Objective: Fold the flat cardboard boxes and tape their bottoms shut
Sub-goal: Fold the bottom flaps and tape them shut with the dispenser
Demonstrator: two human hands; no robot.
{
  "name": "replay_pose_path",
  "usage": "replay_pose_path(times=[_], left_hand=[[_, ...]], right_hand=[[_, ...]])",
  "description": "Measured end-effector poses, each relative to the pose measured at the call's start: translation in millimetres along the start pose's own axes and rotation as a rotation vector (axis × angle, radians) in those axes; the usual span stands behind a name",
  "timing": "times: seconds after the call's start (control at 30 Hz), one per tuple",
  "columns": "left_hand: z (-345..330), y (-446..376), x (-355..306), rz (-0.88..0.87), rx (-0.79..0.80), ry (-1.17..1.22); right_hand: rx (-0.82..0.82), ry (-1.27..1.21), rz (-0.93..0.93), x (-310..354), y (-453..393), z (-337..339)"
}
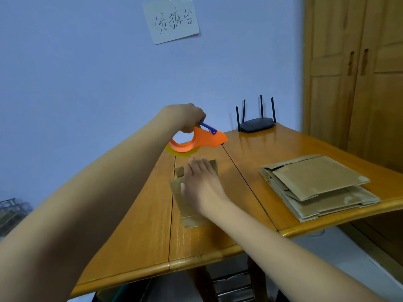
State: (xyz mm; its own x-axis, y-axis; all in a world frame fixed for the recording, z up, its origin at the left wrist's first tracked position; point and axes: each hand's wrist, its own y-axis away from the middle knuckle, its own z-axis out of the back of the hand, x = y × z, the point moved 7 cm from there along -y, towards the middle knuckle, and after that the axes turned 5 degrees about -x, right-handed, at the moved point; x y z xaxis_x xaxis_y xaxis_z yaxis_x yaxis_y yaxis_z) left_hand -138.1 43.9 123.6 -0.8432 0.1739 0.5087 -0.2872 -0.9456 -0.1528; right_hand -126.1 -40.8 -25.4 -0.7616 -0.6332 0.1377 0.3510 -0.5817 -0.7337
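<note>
A small brown cardboard box [189, 216] lies on the wooden table [141, 225] in the middle of the view. My right hand [201, 184] presses flat on top of it with straight fingers. My left hand [187, 118] grips the orange tape dispenser [200, 141] by its ring, holding it in the air just beyond the box's far edge. A roll of yellowish tape sits in the dispenser. A stack of flat cardboard boxes [316, 186] lies at the right side of the table.
A black router [257, 124] with several antennas stands at the table's far edge by the blue wall. A wooden wardrobe [353, 73] fills the right. A paper note [172, 20] hangs on the wall. A wire rack [11, 212] shows at the far left.
</note>
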Motion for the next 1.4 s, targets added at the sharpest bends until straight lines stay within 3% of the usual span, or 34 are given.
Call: replay_pose_path(times=[0.13,0.27,0.57,0.8,1.23,1.4], left_hand=[[0.1,-1.9,-1.7,-0.037,-0.038,0.039],[-1.9,-3.3,-7.3,-0.066,-0.065,0.048],[-6.4,-2.7,4.8,-0.034,-0.040,0.075],[-13.2,-3.0,6.7,-0.020,-0.029,0.099],[-29.9,13.0,33.1,0.033,-0.020,0.134],[-40.8,23.7,42.7,0.049,-0.015,0.154]], right_hand=[[0.372,0.182,-0.027,-10.1,-10.9,-23.2],[0.458,0.198,-0.074,-16.9,-12.0,-32.0],[0.394,0.271,-0.039,-16.5,-5.6,-26.7],[0.350,0.163,-0.042,-25.8,3.7,-39.4],[0.082,0.249,0.081,-28.3,16.1,-39.5],[-0.010,0.248,-0.066,-32.9,29.6,-33.4]])
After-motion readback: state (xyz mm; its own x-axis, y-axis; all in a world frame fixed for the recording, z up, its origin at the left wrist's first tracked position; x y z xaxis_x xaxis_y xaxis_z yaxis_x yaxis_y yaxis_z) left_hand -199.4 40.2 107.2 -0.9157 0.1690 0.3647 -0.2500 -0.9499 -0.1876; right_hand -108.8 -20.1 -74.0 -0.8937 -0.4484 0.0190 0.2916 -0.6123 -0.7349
